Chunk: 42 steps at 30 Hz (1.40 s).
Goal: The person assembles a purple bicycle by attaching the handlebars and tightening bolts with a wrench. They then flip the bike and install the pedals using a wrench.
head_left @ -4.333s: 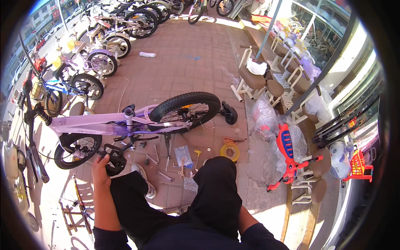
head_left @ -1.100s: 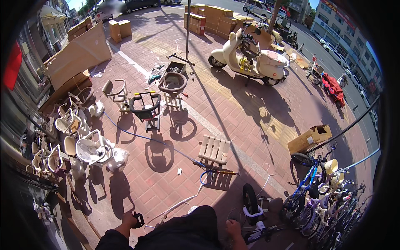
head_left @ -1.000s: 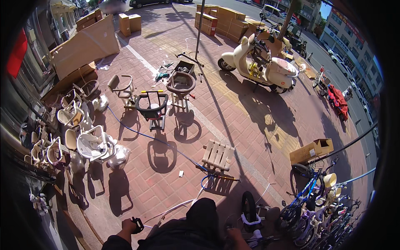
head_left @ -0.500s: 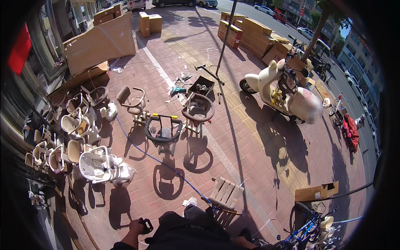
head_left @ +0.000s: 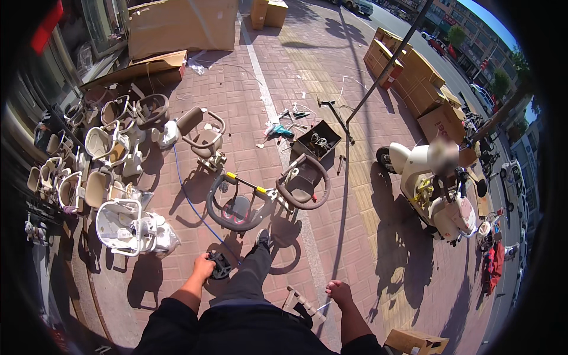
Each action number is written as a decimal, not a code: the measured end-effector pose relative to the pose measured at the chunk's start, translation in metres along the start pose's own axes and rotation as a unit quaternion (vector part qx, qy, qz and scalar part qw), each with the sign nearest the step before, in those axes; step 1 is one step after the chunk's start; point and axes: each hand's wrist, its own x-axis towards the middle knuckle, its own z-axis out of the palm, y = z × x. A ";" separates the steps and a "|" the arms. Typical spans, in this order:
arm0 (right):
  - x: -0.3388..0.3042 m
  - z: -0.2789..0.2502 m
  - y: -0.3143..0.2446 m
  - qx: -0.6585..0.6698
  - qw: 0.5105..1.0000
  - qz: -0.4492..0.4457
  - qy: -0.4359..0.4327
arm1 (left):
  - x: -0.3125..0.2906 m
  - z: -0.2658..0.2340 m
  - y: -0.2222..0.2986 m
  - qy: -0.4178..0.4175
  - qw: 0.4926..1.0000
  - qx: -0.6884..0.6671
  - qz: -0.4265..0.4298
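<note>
My left hand (head_left: pixel 204 267) is closed on a black openwork part (head_left: pixel 221 266), held low in front of my left leg; its exact kind is unclear. My right hand (head_left: pixel 339 292) hangs to the right with curled fingers, and nothing shows in it. Ahead stands a child seat with a black padded ring and yellow strips (head_left: pixel 236 214). Right of it is a brown child seat with a round padded rail (head_left: pixel 303 183). Below my right hand a slatted wooden stool (head_left: pixel 300 300) is partly hidden by my body.
Many child seats (head_left: pixel 106 142) crowd the left side, a white one (head_left: pixel 121 228) nearest. A blue hose (head_left: pixel 184 192) crosses the paving. Farther off lie an open black box (head_left: pixel 318 141) and tools. A cream scooter (head_left: pixel 423 183) stands right; cartons (head_left: pixel 414 71) line the far right.
I have moved forward, so the seats appear nearer and the stool has slipped under me. My left hand and the black part have come farther into view. My right hand now shows.
</note>
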 end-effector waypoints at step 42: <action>0.535 0.224 -0.479 -0.094 0.987 -0.095 -0.086 | 0.340 -0.041 0.160 0.197 0.880 -0.407 -0.148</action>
